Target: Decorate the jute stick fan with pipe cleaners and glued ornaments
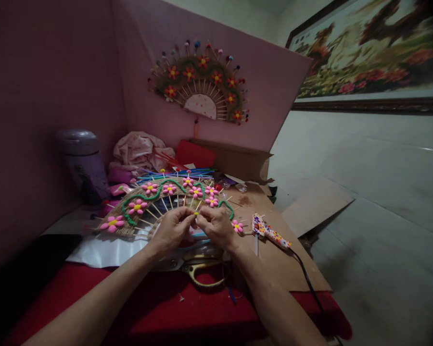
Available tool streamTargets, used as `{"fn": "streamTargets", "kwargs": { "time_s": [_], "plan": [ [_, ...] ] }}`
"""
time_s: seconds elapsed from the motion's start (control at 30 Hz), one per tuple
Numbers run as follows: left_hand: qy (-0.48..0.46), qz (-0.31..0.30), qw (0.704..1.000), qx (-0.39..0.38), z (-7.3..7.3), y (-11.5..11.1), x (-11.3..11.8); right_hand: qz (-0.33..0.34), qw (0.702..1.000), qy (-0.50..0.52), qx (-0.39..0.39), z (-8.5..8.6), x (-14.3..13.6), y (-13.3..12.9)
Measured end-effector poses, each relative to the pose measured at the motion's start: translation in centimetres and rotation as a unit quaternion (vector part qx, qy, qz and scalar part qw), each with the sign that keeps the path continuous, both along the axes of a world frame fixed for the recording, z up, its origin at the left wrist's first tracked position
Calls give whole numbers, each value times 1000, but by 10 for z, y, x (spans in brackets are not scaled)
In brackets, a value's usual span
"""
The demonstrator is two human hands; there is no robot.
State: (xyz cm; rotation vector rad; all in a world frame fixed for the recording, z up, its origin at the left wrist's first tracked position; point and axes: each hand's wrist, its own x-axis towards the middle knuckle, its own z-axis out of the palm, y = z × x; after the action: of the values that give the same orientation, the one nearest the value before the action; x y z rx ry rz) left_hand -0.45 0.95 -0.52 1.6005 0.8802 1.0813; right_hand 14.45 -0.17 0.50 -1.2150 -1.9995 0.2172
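My left hand (173,228) and my right hand (216,226) meet in front of a fan-shaped piece (120,215), both pinching a small yellow piece (196,213) between their fingertips. Twine, thin sticks, pink flowers with yellow centres and a wavy green strip make up the fan, which lies on the table. Its lower middle is partly hidden behind my hands. Large scissors with gold handles (206,283) lie just below my hands. A patterned glue gun (272,232) with a black cord rests to the right of the fan.
A red cloth (140,302) covers the table, with cardboard (292,264) on its right side. A purple bottle (86,168) stands back left. Colored stems (202,173) and pink fabric (140,149) lie behind the fan. Another flowered fan (202,79) hangs on a pink panel.
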Motion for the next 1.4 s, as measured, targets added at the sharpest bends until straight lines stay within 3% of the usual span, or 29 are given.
{"fn": "streamTargets", "kwargs": {
  "time_s": [0.3, 0.8, 1.17, 1.3, 1.4],
  "plan": [
    [-47, -59, 993, -86, 7, 3, -5, 28, 999, 27, -32, 7, 12, 3],
    [-19, -20, 1000, -6, 6, 5, -7, 16, 1000, -11, -7, 9, 5, -2],
    [-68, 4, 998, -12, 7, 3, -4, 6, 999, -29, 21, 7, 3, -3],
    [-111, 18, 993, -43, 9, 5, -4, 24, 999, 24, -12, 9, 5, -3],
    [-185, 59, 977, -93, 10, 9, -6, 25, 984, 170, -43, 16, 10, -2]
  ]
}}
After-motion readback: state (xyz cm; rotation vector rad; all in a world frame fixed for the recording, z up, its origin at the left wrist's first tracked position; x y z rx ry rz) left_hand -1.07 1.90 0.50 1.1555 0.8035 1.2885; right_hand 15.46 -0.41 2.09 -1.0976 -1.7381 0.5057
